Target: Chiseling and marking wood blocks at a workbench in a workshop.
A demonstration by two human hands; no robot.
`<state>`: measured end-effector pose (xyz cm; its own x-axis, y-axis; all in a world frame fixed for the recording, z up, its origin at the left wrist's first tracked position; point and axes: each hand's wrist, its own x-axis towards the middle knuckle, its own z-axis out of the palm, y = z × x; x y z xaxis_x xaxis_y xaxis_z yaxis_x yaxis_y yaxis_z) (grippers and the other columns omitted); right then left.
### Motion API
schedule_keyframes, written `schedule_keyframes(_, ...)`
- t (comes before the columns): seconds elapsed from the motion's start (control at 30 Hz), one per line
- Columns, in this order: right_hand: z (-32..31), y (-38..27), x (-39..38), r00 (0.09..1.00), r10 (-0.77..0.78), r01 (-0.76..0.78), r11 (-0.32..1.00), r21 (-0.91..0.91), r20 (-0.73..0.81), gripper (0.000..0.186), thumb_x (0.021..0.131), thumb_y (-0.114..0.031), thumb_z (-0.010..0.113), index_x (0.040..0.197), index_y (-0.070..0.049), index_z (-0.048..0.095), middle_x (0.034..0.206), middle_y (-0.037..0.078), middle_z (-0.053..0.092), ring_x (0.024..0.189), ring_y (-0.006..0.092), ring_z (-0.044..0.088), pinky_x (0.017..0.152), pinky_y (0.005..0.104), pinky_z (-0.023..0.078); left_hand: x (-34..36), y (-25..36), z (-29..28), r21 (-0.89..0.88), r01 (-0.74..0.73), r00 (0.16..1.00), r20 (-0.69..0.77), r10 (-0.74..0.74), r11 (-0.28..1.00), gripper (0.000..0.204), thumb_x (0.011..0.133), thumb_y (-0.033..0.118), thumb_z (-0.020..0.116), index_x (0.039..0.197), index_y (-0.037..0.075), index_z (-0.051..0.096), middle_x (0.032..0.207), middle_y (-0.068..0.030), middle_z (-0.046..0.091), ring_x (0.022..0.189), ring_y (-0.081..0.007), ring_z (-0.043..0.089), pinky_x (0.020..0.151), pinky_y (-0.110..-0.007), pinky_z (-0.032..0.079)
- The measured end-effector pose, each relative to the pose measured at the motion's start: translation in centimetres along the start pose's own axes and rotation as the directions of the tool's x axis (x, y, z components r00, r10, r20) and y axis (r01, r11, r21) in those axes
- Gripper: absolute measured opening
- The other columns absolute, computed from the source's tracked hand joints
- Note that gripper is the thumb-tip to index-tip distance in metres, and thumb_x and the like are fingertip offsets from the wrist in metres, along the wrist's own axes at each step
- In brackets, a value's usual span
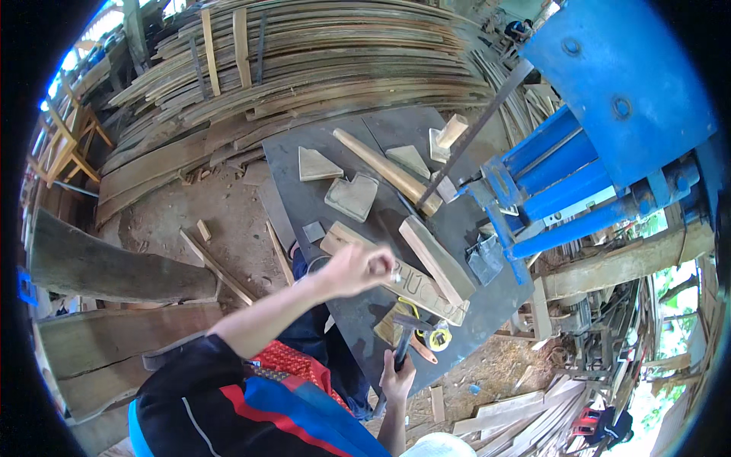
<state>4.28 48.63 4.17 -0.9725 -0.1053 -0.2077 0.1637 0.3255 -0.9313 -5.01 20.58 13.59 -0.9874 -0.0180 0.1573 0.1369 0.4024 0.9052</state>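
Observation:
My left hand [356,270] hovers over the grey metal saw table [464,221], its fingers curled and blurred by motion; whether it holds something small cannot be made out. Beneath it lies a long pale board [426,293] with dark pencil-like marks. At the table's near edge my right hand [397,378] is wrapped round the dark handle of a hammer [403,346], whose head points away from me. Close by the hammer head are a yellow tape measure [440,337], a tan wooden piece [391,326] and an orange-brown handle [423,350].
A blue bandsaw [601,129] stands at the right, its blade [476,137] running down to the table. Cut wood blocks [352,196], a tapered wooden leg [384,169] and a thick beam [436,259] lie there. Stacked planks [320,68] fill the back; large slabs [114,263] stand left.

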Motion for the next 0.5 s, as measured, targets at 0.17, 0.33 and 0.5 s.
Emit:
schedule_keyframes(0.17, 0.6, -1.2, 0.0, 0.999, -0.01, 0.007, 0.998, 0.056, 0.051, 0.028, 0.095, -0.021, 0.069, 0.079, -0.004, 0.054, 0.051, 0.0, 0.051, 0.039, 0.0076, 0.049, 0.038, 0.0259, 0.033, -7.9, -1.5, 3.6, -0.123, 0.086, 0.991, 0.117, -0.071, 0.989, 0.022, 0.088, 0.03, 0.074, 0.097, 0.012, 0.067, 0.083, -0.006, 0.071, 0.068, -0.0193, 0.069, 0.063, -0.035, 0.053)
schedule_keyframes(0.33, 0.5, -1.8, -0.3, 0.997, 0.07, -0.074, 0.994, 0.082, 0.045, 0.023, 0.095, -0.019, 0.07, 0.084, -0.006, 0.055, 0.052, -0.001, 0.05, 0.036, 0.0071, 0.045, 0.034, 0.0244, 0.032, -10.5, -2.4, 5.2, -0.184, 0.109, 0.959, 0.276, -0.055, 0.977, 0.022, 0.089, 0.026, 0.072, 0.104, 0.01, 0.067, 0.093, -0.0044, 0.073, 0.071, -0.0185, 0.067, 0.066, -0.034, 0.053)
schedule_keyframes(0.5, 0.9, -3.0, -0.7, 0.981, 0.172, -0.189, 0.949, 0.252, 0.088, 0.017, 0.095, -0.016, 0.069, 0.09, -0.005, 0.057, 0.053, -0.003, 0.046, 0.037, 0.0065, 0.042, 0.035, 0.024, 0.031, -9.9, -2.1, 5.2, -0.148, 0.071, 0.957, 0.288, -0.026, 0.986, 0.022, 0.088, 0.026, 0.069, 0.104, 0.011, 0.066, 0.095, -0.0068, 0.074, 0.079, -0.0281, 0.071, 0.072, -0.039, 0.055)
